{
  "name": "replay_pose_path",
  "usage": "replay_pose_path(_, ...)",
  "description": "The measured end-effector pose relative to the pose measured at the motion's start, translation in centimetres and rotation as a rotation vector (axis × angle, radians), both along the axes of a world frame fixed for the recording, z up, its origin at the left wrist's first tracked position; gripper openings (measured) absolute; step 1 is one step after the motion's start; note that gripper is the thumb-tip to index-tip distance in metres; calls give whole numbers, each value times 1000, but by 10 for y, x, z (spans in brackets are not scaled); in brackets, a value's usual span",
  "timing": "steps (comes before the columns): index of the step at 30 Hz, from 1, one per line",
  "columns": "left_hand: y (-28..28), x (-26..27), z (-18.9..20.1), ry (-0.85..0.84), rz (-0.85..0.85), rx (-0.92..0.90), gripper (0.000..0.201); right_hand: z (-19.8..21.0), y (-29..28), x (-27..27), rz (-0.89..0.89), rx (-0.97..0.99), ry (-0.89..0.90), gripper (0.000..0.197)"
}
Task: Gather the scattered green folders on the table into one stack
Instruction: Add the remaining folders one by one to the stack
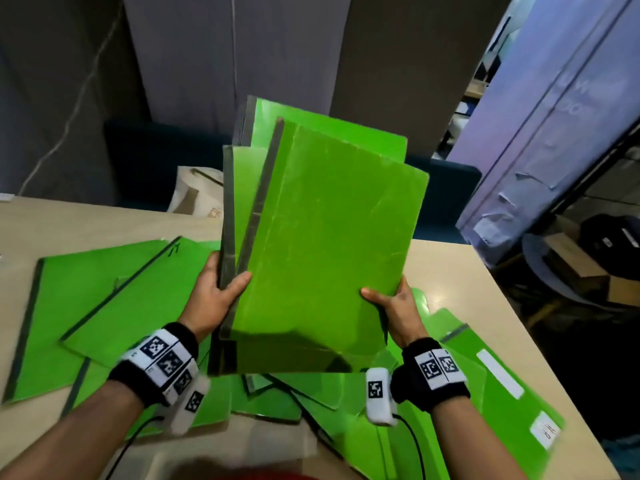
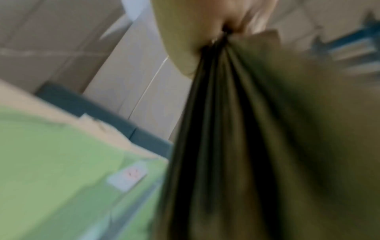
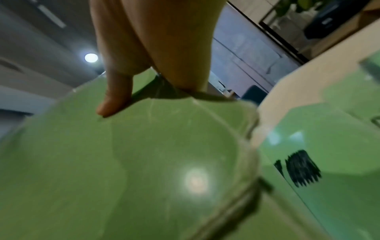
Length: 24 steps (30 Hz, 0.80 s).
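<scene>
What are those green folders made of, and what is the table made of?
The held green folders look like thin glossy plastic: they shine, show fine scratches and let light through, as the right wrist view shows. Their dark spine strips may be plastic too; hard to tell. The table looks like pale, smooth wood-look laminate, though real wood is possible.

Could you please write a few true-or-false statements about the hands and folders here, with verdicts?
1. Both hands grip the held bundle of folders. True: the left hand at its left edge, the right hand at its right.
2. The bundle lies flat on the table. False: it is held up above it.
3. Loose folders lie on the table. True.
4. The bundle's edges are aligned. False: they are fanned.
</scene>
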<state>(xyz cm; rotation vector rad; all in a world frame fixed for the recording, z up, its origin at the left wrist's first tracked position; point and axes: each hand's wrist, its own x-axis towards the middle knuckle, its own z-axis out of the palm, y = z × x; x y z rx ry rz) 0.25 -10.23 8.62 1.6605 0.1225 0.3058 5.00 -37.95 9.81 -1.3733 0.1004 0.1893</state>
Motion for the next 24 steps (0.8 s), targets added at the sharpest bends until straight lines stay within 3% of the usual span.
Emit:
replay_pose_path(2,0,1,12,-50,-41,7,44,3,3,1,9,-28,-85,63)
replay_pose_path(5,-6,1,29,-123,55,32,70,8,13,2,95,-128,-145,58)
replay_pose_path(8,-5,-1,33,-219,253,76,65,3,20,-1,121,-142,-164,47)
replay_pose_path(13,-2,-12,26,-301,320,99,60,-5,31,-5,149,-72,-108,81)
replay_pose_path(14,-3,-13,28,-323,323,99,58,-1,31,-7,138,-56,-115,78)
replay_pose_path(17,0,-12,42,-411,346,97,53,14,30,-5,99,-69,-187,35)
replay_pose_path(18,-1,-11,48,-445,344,96,52,19,27,-3,83,-80,-222,30)
replay_pose_path(21,-4,-6,56,-486,290,79,51,19,20,7,49,-88,-278,33)
replay_pose_path(24,-2,-3,13,-313,281,74,65,-13,20,9,177,-200,-212,42)
